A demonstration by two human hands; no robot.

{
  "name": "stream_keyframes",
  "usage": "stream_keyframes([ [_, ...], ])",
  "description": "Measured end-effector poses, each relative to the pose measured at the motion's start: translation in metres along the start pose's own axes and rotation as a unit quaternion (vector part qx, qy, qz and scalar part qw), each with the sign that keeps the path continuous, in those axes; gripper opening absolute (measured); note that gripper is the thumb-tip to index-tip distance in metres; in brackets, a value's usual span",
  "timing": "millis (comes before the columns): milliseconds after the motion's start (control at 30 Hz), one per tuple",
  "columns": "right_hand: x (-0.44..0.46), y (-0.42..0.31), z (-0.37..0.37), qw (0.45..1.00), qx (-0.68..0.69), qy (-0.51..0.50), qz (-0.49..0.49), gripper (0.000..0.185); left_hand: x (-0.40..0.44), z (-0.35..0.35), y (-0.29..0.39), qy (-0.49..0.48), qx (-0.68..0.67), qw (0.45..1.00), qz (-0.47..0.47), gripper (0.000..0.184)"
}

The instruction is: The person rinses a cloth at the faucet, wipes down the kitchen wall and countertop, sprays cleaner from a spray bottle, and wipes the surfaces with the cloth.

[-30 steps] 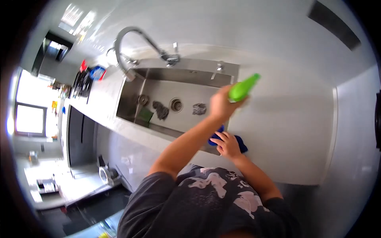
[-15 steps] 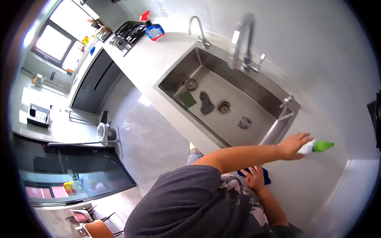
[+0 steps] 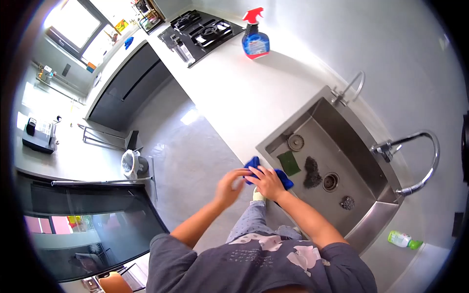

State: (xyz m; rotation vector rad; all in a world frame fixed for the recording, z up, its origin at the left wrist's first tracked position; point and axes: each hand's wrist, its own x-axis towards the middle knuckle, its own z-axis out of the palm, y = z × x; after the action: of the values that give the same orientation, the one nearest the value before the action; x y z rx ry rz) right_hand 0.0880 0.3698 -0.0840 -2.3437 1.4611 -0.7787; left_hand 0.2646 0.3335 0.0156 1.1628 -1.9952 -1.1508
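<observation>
A blue cloth (image 3: pixel 283 179) is bunched at the counter's front edge, near the left corner of the sink. My right hand (image 3: pixel 268 183) grips it from above, the fingers pressed into the folds. Close beside it, my left hand (image 3: pixel 230 187) pinches the cloth's left end with its fingertips, partly behind the right fingers. The sink (image 3: pixel 337 132) holds a green scouring pad (image 3: pixel 288 163), a dark grey wad (image 3: pixel 312 173) and a ball of steel wool (image 3: pixel 347 202). Past the sink's right end is a bottle with a green cap (image 3: pixel 400 239), away from both hands.
A spray bottle with a red trigger (image 3: pixel 255 43) stands on the counter (image 3: pixel 234 93) beside a gas hob (image 3: pixel 205 34). A curved faucet (image 3: pixel 432 161) and a thinner tap (image 3: pixel 359 88) rise behind the sink. A lined bin (image 3: pixel 132 165) is on the floor to the left.
My left hand has let go of the green-capped bottle and come to the cloth. The cloth and my right hand have moved to the sink's left corner. My view has turned left.
</observation>
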Motion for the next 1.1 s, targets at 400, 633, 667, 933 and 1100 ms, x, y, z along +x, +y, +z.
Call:
stream_keyframes([
  [400,0.194,0.078,0.041,0.992,-0.091,0.031,0.079,0.041,-0.096,-0.106,-0.089,0.179,0.015,0.955,-0.235,0.021],
  [633,0.184,0.211,-0.052,0.851,-0.315,0.201,0.369,0.038,0.061,-0.162,-0.140,0.094,-0.028,0.981,-0.167,0.020],
  [667,0.176,0.204,-0.068,0.820,-0.281,0.211,0.452,0.039,0.095,-0.178,-0.147,0.067,-0.024,0.987,-0.142,0.020],
  [933,0.278,0.056,0.039,0.991,-0.085,0.025,0.102,0.034,0.308,-0.214,-0.165,0.039,-0.047,0.998,-0.008,0.025],
  [1100,0.404,0.087,0.126,0.993,-0.062,-0.010,0.095,0.031,0.432,-0.167,-0.127,-0.028,-0.031,0.997,0.062,0.050],
])
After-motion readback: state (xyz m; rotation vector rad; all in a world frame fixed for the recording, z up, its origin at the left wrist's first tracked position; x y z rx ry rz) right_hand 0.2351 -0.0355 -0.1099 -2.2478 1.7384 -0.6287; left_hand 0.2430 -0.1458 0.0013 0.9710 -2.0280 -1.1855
